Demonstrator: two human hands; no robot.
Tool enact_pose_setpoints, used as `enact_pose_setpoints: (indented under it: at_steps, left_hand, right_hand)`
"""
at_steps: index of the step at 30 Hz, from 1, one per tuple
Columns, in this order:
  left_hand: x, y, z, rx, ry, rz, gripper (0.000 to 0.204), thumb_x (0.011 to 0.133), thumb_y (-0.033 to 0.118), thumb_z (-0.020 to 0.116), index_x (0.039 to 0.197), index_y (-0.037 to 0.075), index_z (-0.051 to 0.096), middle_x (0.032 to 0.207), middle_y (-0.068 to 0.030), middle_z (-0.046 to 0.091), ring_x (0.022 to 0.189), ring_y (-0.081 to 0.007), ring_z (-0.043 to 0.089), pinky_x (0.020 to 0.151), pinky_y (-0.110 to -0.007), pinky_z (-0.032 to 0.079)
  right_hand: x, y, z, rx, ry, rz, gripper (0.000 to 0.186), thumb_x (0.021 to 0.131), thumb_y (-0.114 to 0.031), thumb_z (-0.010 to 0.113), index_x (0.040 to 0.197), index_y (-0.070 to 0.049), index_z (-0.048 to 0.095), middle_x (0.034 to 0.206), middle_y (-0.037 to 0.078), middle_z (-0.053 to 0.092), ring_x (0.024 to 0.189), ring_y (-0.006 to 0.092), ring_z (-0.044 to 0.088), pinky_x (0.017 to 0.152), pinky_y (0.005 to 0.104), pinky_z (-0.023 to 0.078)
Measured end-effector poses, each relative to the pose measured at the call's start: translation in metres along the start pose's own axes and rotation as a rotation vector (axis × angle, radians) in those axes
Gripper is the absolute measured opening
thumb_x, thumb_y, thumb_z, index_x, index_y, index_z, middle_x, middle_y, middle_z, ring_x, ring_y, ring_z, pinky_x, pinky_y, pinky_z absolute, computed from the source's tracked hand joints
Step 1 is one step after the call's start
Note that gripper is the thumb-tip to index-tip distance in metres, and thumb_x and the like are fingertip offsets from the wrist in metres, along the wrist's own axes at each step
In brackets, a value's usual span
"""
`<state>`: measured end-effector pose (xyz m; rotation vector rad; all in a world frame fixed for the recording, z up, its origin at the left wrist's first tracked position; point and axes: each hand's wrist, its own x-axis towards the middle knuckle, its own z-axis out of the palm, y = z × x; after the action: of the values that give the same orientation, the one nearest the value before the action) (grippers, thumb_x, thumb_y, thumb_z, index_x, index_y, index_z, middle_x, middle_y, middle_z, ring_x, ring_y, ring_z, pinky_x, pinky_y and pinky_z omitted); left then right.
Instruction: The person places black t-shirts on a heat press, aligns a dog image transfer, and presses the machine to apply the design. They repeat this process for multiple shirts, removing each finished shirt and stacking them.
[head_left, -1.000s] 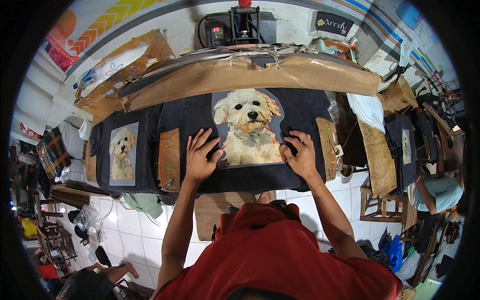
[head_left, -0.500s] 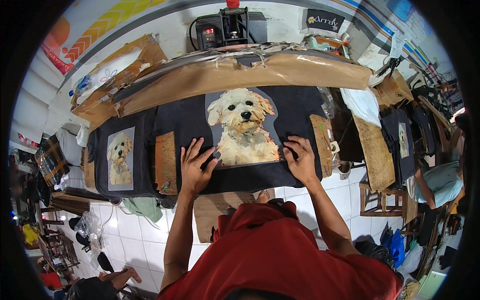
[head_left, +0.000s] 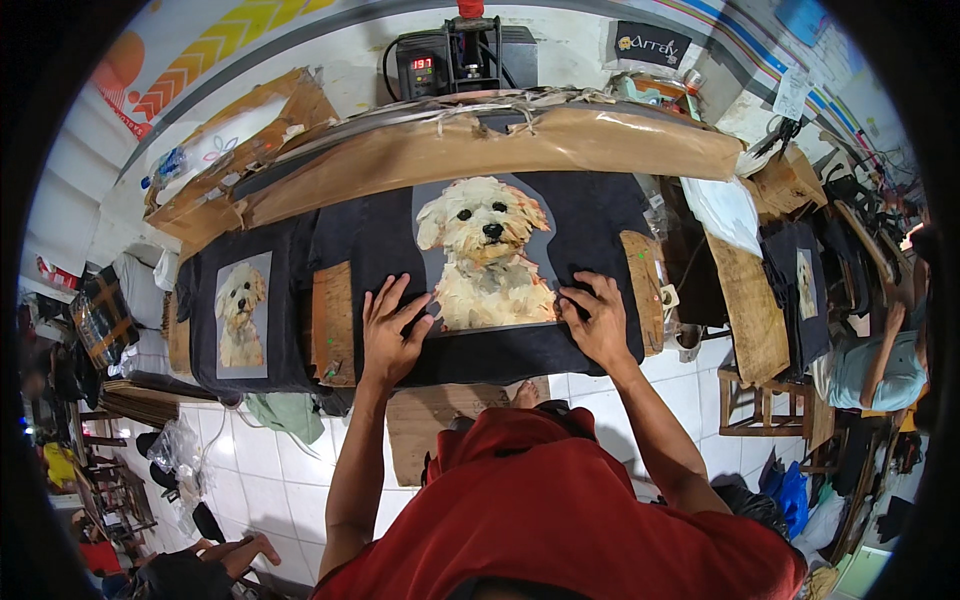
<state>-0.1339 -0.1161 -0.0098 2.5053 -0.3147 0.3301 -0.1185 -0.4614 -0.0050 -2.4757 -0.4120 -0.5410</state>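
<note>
A dark T-shirt (head_left: pixel 490 360) lies spread on the press bed in front of me. On it rests a clear film sheet (head_left: pixel 425 240) bearing a cream-coloured dog picture (head_left: pixel 490 250). My left hand (head_left: pixel 393 330) lies on the shirt at the film's lower left corner, its fingers spread and its thumb by the film's edge. At the lower right corner is my right hand (head_left: pixel 597 318), fingers apart and bent, thumb and forefinger touching the film's edge. Both hands look open; the exact contact under the fingertips is hard to see.
Brown paper (head_left: pixel 480 150) hangs along the heat press behind the shirt; a lit control box (head_left: pixel 420 68) stands above. Another dark shirt with a dog print (head_left: pixel 242 315) lies at left. A wooden board (head_left: pixel 745 310) and a seated person (head_left: pixel 880 365) are at right.
My right hand has shifted slightly left, onto the film's lower right corner. My left hand has barely moved. At right, the other person's arm has changed position.
</note>
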Motion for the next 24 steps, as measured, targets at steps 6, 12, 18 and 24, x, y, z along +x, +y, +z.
enact_pose_setpoints:
  at_steps: [6, 12, 18, 24]
  left_hand:
    - [0.0000, -0.0055, 0.0025, -0.007, 0.014, 0.009, 0.031, 0.092, 0.028, 0.068, 0.120, 0.016, 0.074, 0.149, -0.0108, 0.052, 0.142, -0.0311, 0.042, 0.121, -0.052, 0.019]
    - [-0.0008, -0.0080, 0.0023, -0.032, 0.016, 0.005, 0.030, 0.093, 0.027, 0.067, 0.120, 0.016, 0.074, 0.148, -0.0111, 0.052, 0.142, -0.0309, 0.043, 0.120, -0.051, 0.021]
    - [-0.0005, -0.0064, 0.0009, -0.008, 0.020, 0.018, 0.031, 0.092, 0.026, 0.067, 0.119, 0.014, 0.074, 0.148, -0.0111, 0.053, 0.141, -0.0310, 0.043, 0.120, -0.051, 0.022]
    - [-0.0010, -0.0059, 0.0008, -0.016, 0.020, 0.015, 0.030, 0.093, 0.027, 0.066, 0.119, 0.014, 0.074, 0.148, -0.0106, 0.052, 0.141, -0.0304, 0.043, 0.120, -0.051, 0.021]
  right_hand:
    - [0.0002, 0.0022, 0.0017, 0.011, 0.016, -0.002, 0.019, 0.084, -0.014, 0.071, 0.100, -0.008, 0.078, 0.119, 0.010, 0.064, 0.105, 0.0308, 0.058, 0.091, 0.0411, 0.046]
    - [-0.0004, 0.0051, -0.0005, 0.090, -0.020, 0.046, 0.021, 0.083, -0.011, 0.069, 0.102, -0.006, 0.077, 0.121, 0.011, 0.064, 0.109, 0.0314, 0.058, 0.095, 0.0411, 0.046]
    - [0.0001, 0.0037, -0.0008, 0.064, -0.016, 0.039, 0.022, 0.082, -0.011, 0.069, 0.101, -0.007, 0.078, 0.121, 0.010, 0.064, 0.107, 0.0299, 0.057, 0.094, 0.0401, 0.046]
    - [0.0000, 0.0042, 0.0003, 0.049, -0.007, 0.025, 0.021, 0.082, -0.012, 0.069, 0.101, -0.008, 0.078, 0.120, 0.009, 0.064, 0.107, 0.0292, 0.057, 0.093, 0.0400, 0.046]
